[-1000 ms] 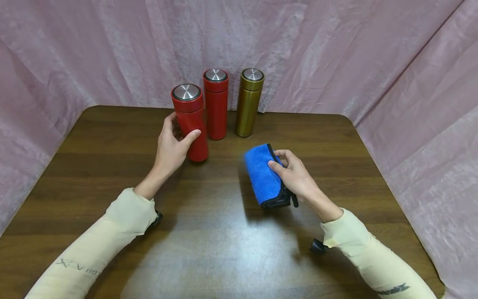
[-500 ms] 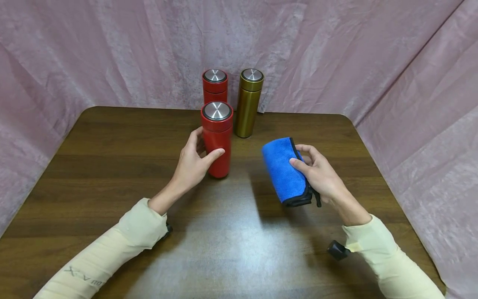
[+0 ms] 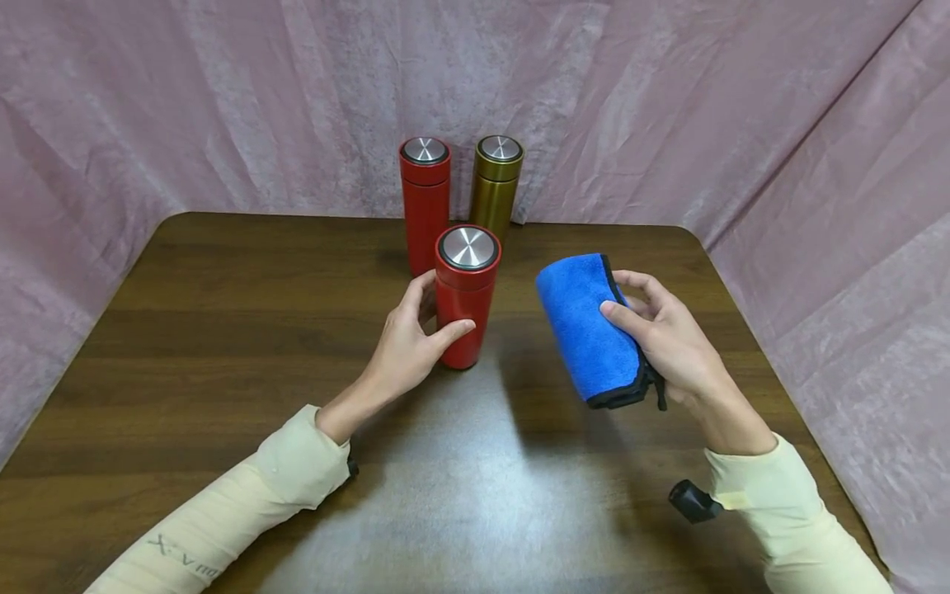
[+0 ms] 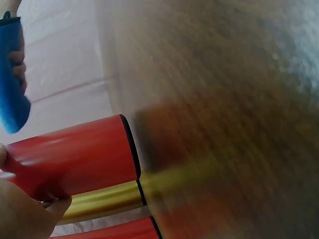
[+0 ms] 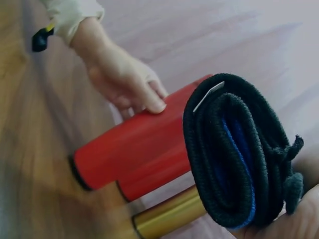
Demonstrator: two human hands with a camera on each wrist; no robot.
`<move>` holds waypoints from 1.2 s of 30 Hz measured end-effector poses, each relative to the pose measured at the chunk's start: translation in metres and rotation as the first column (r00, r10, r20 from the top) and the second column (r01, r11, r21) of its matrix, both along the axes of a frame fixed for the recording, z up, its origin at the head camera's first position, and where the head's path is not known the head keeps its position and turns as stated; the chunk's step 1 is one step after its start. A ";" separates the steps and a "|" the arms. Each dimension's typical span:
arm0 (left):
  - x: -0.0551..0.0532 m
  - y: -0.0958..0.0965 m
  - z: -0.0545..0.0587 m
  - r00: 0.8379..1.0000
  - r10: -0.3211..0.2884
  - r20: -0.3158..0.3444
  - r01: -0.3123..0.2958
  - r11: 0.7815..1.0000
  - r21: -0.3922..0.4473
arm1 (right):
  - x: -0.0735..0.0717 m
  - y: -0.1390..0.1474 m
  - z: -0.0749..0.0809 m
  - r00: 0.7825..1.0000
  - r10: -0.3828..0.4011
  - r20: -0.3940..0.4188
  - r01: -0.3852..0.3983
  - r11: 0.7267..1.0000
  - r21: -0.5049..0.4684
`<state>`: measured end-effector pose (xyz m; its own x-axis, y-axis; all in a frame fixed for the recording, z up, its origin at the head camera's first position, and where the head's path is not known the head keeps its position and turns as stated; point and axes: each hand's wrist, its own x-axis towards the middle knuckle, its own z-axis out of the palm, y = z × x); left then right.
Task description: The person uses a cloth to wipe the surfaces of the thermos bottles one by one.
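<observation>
In the head view, my left hand (image 3: 408, 342) grips a red thermos (image 3: 466, 305) with a brushed steel lid. Fingers go round its far left side and the thumb lies across its front. The thermos is nearly upright; whether its base touches the table I cannot tell. My right hand (image 3: 675, 338) holds a folded blue towel (image 3: 590, 330) with black edging, thumb on top, above the table. The right wrist view shows the rolled layers of the towel (image 5: 224, 159) end-on. In the left wrist view, the gripped thermos (image 4: 84, 157) lies across the picture, its black base rim visible.
Behind the held thermos stand a second red thermos (image 3: 425, 206) and a gold thermos (image 3: 496, 186), the latter partly hidden. They stand near the back edge of the brown wooden table (image 3: 223, 330). A pink curtain (image 3: 297, 107) hangs behind and beside the table.
The left hand has brought its red thermos from beside the other red one rightward and nearer to me, in front of the pair. The right hand has moved right with the towel.
</observation>
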<state>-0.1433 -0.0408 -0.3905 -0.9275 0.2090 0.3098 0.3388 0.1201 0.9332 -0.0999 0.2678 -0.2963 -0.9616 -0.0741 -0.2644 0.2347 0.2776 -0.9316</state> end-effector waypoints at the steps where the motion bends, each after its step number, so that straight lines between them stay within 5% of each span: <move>1: 0.000 0.000 0.000 1.000 -0.001 0.003 0.001 1.000 0.002 | 0.000 0.000 0.003 1.000 -0.002 0.000 0.002 1.000 -0.007; 16: 0.001 -0.003 -0.002 1.000 -0.010 0.016 0.011 0.999 -0.053 | -0.012 -0.022 0.046 0.995 0.006 -0.102 -0.024 0.983 -0.184; 28: 0.004 0.002 0.003 0.999 0.041 -0.036 -0.044 0.995 -0.089 | -0.030 -0.046 0.055 0.990 0.048 -0.134 -0.070 0.984 -0.163; 36: 0.002 0.000 0.001 0.998 0.044 -0.050 -0.048 0.995 -0.093 | -0.030 -0.047 0.060 0.986 0.120 -0.118 -0.120 0.993 0.006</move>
